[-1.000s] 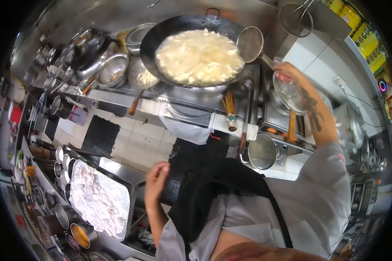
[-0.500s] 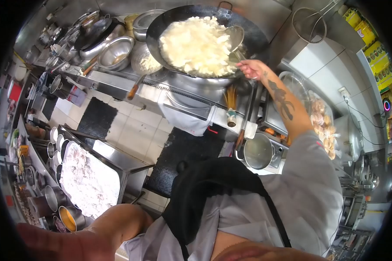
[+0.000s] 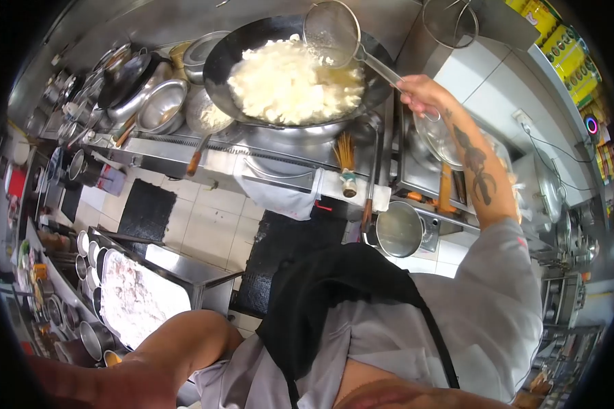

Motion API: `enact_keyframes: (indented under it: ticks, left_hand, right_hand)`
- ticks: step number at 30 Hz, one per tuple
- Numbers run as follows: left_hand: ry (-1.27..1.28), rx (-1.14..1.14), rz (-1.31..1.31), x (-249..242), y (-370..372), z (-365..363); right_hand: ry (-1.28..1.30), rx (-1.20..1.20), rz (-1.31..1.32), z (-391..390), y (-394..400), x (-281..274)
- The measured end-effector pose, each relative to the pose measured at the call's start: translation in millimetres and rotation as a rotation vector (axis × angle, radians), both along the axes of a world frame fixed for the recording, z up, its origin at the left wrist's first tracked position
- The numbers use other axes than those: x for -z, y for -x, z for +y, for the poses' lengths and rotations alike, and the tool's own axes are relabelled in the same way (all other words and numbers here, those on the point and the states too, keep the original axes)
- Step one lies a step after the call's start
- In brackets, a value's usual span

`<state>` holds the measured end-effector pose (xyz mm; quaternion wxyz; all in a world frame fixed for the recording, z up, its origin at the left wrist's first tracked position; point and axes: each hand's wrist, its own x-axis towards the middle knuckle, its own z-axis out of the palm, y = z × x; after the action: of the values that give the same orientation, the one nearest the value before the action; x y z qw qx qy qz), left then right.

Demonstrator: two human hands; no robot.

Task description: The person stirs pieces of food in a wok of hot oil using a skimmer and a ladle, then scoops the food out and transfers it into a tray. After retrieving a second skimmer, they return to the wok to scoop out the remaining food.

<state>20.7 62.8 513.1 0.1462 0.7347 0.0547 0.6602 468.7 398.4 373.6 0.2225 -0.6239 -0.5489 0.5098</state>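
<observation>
My right hand [image 3: 419, 94] is closed around the handle of a round mesh skimmer [image 3: 331, 34]. The skimmer head is tilted above the back right part of a large black wok [image 3: 218, 75]. Pale, chunky food [image 3: 286, 85] fills much of the wok, with yellowish liquid showing at its right side. My left arm is bent at the lower left. My left hand [image 3: 95, 387] is dark and blurred at the bottom edge, with its fingers hidden; whether it holds anything cannot be seen.
Left of the wok stand a strainer with pale bits [image 3: 215, 117] and a metal bowl [image 3: 162, 108]. A bamboo brush [image 3: 346, 163] and a pot [image 3: 398, 230] are nearer me. A white-lined tray of pale food [image 3: 143, 296] is at lower left. Another strainer [image 3: 450, 24] hangs back right.
My right hand has moved up and right, lifting the skimmer from the food at the wok's right side to above the wok. The view has shifted slightly.
</observation>
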Motion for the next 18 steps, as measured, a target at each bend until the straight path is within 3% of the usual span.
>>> enact_keyframes:
  ticks: [9,11,12,14,18]
  left_hand:
    - [0.009,0.072,-0.106,5.5,6.7,6.3]
    - [0.057,0.032,-0.279,30.8,6.5,12.6]
    - [0.082,-0.115,-0.453,48.5,-3.0,18.3]
    - [0.378,0.109,-0.363,91.5,16.7,23.4]
    - [0.874,0.173,-0.261,194.8,-8.7,36.9]
  right_hand:
    - [-0.074,0.163,-0.378,23.8,-45.5,-7.3]
    - [-0.025,0.190,-0.403,27.9,-47.3,-8.8]
    - [-0.001,0.202,-0.415,29.9,-47.1,-10.1]
    - [0.163,0.206,-0.275,35.8,-59.9,-5.6]
    - [0.370,0.047,-0.042,35.9,-74.2,14.0]
